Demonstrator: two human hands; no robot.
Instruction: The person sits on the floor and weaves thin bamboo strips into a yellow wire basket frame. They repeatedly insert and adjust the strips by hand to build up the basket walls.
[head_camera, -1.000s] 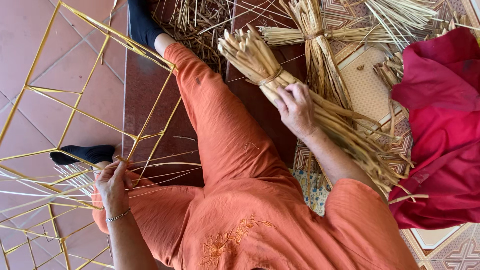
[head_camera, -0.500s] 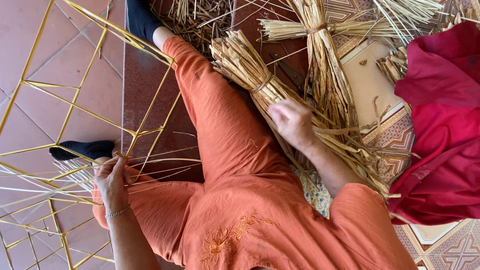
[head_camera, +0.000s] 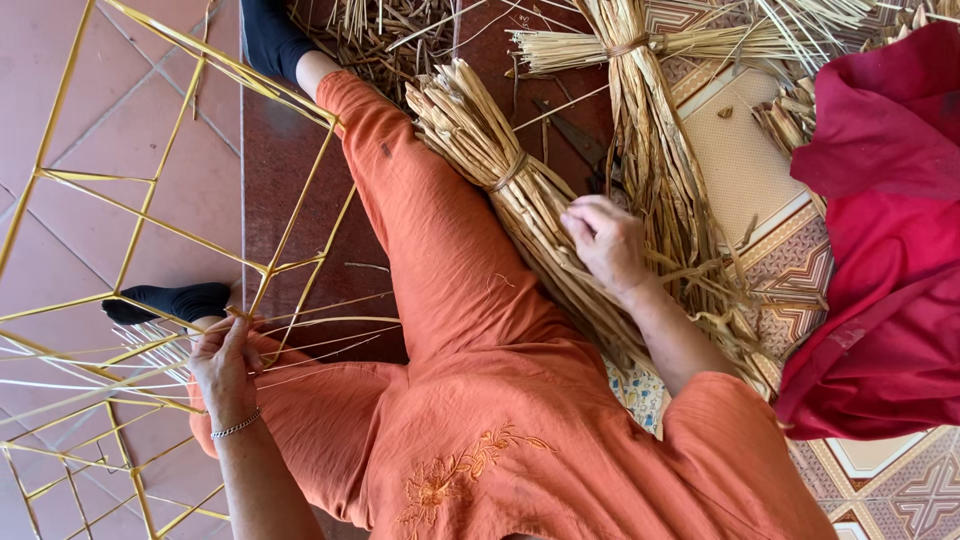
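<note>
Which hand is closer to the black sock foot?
Left. The left hand sits just right of and below the black sock foot, fingers on the yellow strip frame. The right hand is far across the orange leg, on the tied straw bundle.

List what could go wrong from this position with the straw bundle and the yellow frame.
1. The right hand picks at the tied straw bundle below its band; tugging stalks may loosen the tie and scatter them.
2. The left hand pinches thin strips where the yellow frame meets the knee; a jerk might bend or snap a joint.
3. Dark scissors lie half hidden among the straw near the right hand and could nick the fingers.
</note>
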